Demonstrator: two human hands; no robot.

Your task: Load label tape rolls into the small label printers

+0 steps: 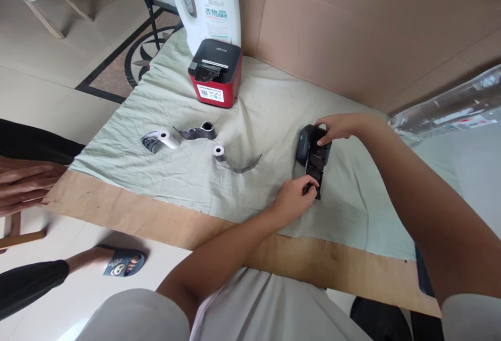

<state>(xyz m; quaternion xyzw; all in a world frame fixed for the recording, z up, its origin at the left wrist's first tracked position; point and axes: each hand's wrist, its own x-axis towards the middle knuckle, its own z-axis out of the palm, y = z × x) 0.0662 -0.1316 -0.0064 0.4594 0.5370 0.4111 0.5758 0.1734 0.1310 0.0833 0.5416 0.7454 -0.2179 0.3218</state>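
Note:
A small black device, which looks like a portable receipt printer [303, 145], lies on the cloth right of centre. A dark, glossy paper strip [315, 162] runs out of it towards me. My left hand [295, 198] pinches the near end of this strip, fingers closed. At the far right corner of the device, my right hand [340, 127] grips its edge, thumb on the near side and fingers over the back. The inside of the device is too dark to make out.
Left of my hands lie paper rolls with blackened tails: one [168, 138], a second [209, 130], a third [219, 153]. Behind them stand a red and black printer [215, 72] and a white jug [219, 4]. Cardboard [332, 28] walls the back. Another person's hand [27, 184] rests at left.

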